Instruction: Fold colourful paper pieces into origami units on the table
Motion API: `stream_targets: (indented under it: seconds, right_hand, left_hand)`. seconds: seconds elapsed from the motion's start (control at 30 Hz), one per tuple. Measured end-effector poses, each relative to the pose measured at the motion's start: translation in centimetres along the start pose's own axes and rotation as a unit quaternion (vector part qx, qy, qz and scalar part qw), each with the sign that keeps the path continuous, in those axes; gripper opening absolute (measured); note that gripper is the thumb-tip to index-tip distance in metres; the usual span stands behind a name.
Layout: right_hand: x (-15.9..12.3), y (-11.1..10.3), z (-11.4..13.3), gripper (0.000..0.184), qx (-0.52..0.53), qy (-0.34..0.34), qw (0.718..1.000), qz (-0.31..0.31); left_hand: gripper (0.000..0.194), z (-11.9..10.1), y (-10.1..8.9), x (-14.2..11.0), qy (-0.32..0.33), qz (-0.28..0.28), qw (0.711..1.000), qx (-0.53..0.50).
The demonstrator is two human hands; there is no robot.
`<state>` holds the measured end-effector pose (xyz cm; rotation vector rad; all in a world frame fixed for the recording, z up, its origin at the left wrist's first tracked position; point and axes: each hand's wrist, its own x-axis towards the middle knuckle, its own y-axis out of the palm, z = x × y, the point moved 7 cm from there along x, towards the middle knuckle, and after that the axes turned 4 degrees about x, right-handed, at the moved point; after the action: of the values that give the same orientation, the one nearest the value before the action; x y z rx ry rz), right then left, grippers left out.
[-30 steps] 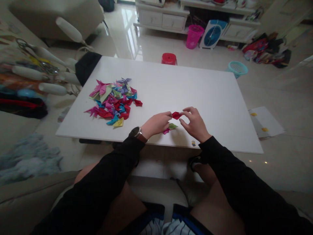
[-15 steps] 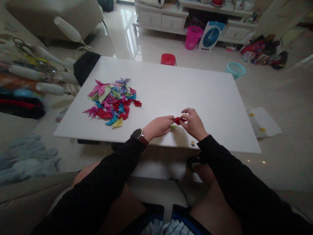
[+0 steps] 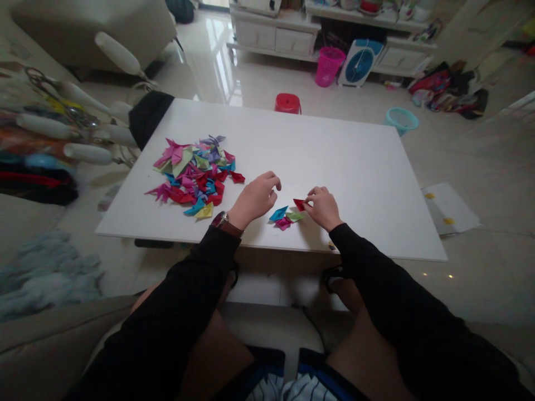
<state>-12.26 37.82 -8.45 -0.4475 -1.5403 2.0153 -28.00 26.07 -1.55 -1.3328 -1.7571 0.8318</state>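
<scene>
My right hand point(image 3: 321, 207) pinches a small folded red paper piece point(image 3: 298, 204) just above the white table point(image 3: 355, 167). Beside it on the table lie a blue folded piece point(image 3: 278, 214), a magenta one point(image 3: 284, 224) and a green one point(image 3: 295, 216). My left hand point(image 3: 254, 197) hovers left of them with its fingers loosely curled and nothing visible in it. A heap of several coloured folded paper pieces point(image 3: 194, 175) lies further left on the table.
Beyond the table stand a red stool point(image 3: 288, 103), a pink basket point(image 3: 329, 64), a teal basket point(image 3: 401, 118) and a small fan point(image 3: 359, 61). White-handled tools point(image 3: 87, 153) and scissors point(image 3: 58, 100) lie on the left. Paper sheets point(image 3: 449, 209) lie on the floor at right.
My left hand has let go of the red piece and moved left and away, uncovering the blue piece. My right hand keeps the red piece and has lowered it toward the small pieces.
</scene>
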Motion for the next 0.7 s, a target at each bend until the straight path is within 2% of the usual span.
stream_targets:
  seconds: [0.2, 0.43, 0.57, 0.7]
  right_hand:
    - [0.5, 1.3, 0.0, 0.023, -0.011, 0.023, 1.0, 0.015]
    - [1.0, 2.1, 0.7, 0.022, -0.01, -0.002, 1.0, 0.026]
    - [0.7, 2.3, 0.8, 0.021, -0.005, -0.005, 0.999, 0.045]
    - [0.5, 1.5, 0.9, 0.019, 0.006, -0.003, 0.999, 0.035]
  left_hand:
    - [0.021, 1.1, -0.1, -0.4, -0.024, 0.012, 1.0, 0.008]
    - [0.023, 2.3, 0.5, -1.0, -0.044, 0.053, 0.996, 0.048]
    - [0.027, 3.8, 1.4, -1.7, -0.082, 0.098, 0.987, 0.095]
    - [0.038, 6.4, 2.1, -2.3, -0.138, 0.122, 0.973, 0.137]
